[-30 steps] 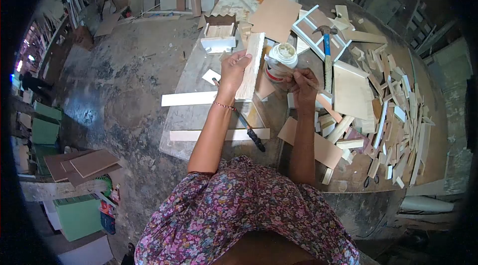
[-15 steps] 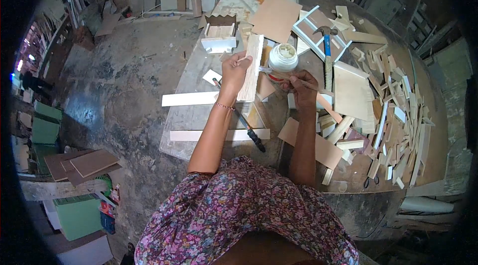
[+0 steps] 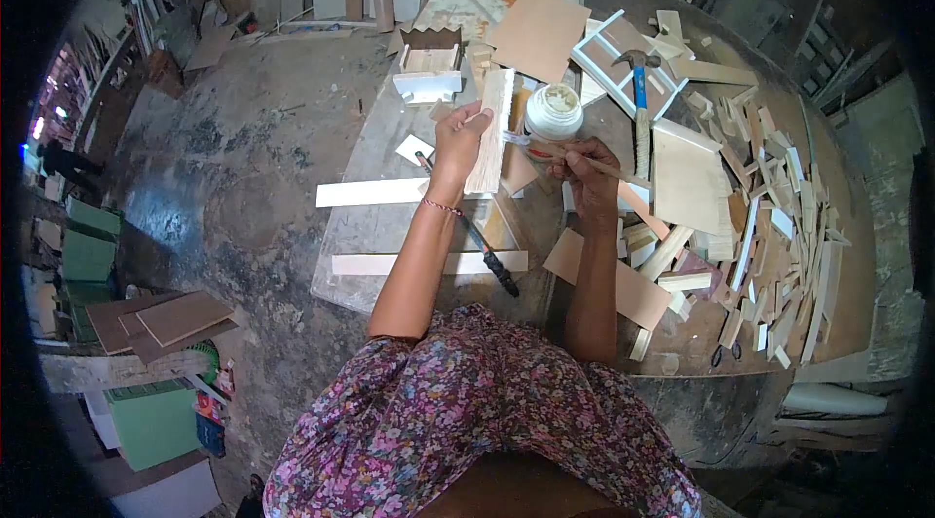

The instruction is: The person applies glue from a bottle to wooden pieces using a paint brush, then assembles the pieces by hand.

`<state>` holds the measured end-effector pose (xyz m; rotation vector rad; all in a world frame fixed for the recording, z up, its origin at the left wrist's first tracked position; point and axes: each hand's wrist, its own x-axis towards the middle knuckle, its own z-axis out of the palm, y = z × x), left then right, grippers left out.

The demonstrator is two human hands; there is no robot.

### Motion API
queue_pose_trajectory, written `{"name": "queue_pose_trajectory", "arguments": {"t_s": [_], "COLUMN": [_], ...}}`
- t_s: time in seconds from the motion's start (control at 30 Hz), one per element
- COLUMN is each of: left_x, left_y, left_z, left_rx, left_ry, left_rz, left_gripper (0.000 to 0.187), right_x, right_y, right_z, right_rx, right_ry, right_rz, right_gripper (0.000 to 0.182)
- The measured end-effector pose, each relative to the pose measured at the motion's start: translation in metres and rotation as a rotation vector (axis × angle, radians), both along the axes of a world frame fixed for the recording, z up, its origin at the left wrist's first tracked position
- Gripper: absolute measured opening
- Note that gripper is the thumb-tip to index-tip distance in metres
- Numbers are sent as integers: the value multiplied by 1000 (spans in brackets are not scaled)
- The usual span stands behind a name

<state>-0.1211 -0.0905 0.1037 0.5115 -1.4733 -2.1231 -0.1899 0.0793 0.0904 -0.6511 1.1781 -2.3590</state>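
A pale wooden strip (image 3: pixel 494 133) stands up in my left hand (image 3: pixel 458 140), whose fingers wrap its left side. Pinched in my right hand (image 3: pixel 587 172) is a thin wooden-handled brush (image 3: pixel 550 145), its whitish tip at the strip's right edge. Just beyond the brush stands an open white jar (image 3: pixel 553 113) of pale paste. Under my left wrist lies a dark-handled tool (image 3: pixel 499 270), partly covered by the wrist.
Two white strips (image 3: pixel 370 193) lie left of my forearm. A small wooden box (image 3: pixel 430 65) stands beyond. A blue hammer (image 3: pixel 640 94) rests near a white frame (image 3: pixel 609 55). Many wood offcuts (image 3: pixel 769 226) are heaped at the right.
The wooden strip has tilted slightly in my left hand. My right hand and the brush have shifted slightly to the left.
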Motion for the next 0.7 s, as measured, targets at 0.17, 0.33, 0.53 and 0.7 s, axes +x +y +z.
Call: {"name": "queue_pose_trajectory", "arguments": {"t_s": [0.17, 0.33, 0.53, 0.7], "left_x": [-3, -2, 3, 7], "left_y": [2, -2, -5, 1], "left_z": [-4, -6, 5, 19], "left_rx": [58, 168, 94, 154], "left_ry": [-59, -40, -48, -54], "left_rz": [-8, 8, 22, -75], "left_gripper": [21, 23, 18, 31], "right_x": [6, 4, -2, 2], "right_y": [-8, -6, 1, -8], "right_z": [-1, -7, -14, -4], "right_rx": [-23, -92, -56, -150], "right_ry": [27, -28, -46, -34], "right_rz": [19, 62, 52, 15], "right_gripper": [9, 12, 14, 15]}}
